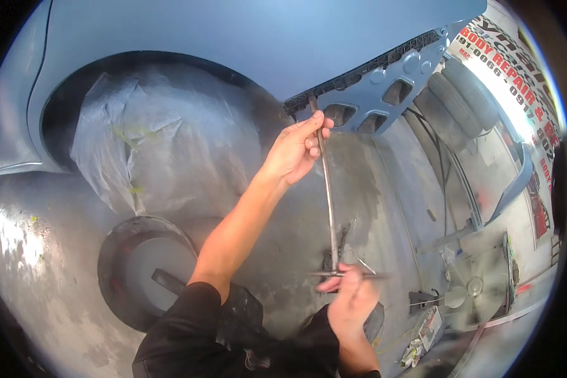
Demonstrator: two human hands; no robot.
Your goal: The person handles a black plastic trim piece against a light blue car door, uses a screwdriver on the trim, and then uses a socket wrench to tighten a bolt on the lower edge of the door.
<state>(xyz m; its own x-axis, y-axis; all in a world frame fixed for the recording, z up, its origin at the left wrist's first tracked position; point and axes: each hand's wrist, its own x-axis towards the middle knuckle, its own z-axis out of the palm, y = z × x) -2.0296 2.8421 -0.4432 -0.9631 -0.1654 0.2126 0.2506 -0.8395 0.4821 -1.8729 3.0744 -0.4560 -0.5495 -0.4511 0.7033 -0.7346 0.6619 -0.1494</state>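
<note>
A long metal T-handle wrench [329, 201] runs from the car's lower edge down toward me. Its top end meets the black strip [359, 70] along the blue-grey car body [201, 28]; the exact contact is hidden. My left hand [294, 150] pinches the shaft near that top end, thumb and fingers around it. At the lower end, my right hand [353, 299] has its fingers at the crossbar, slightly blurred by motion. Below the strip is a blue-grey panel [387, 110] with several cut-out openings.
Plastic sheeting [170, 138] covers the wheel in the arch at left. A round dark basin [116, 277] with greyish contents stands on the concrete floor [57, 252]. Stacked tyres [457, 101], a fan [474, 286] and a printed banner [507, 69] are at right.
</note>
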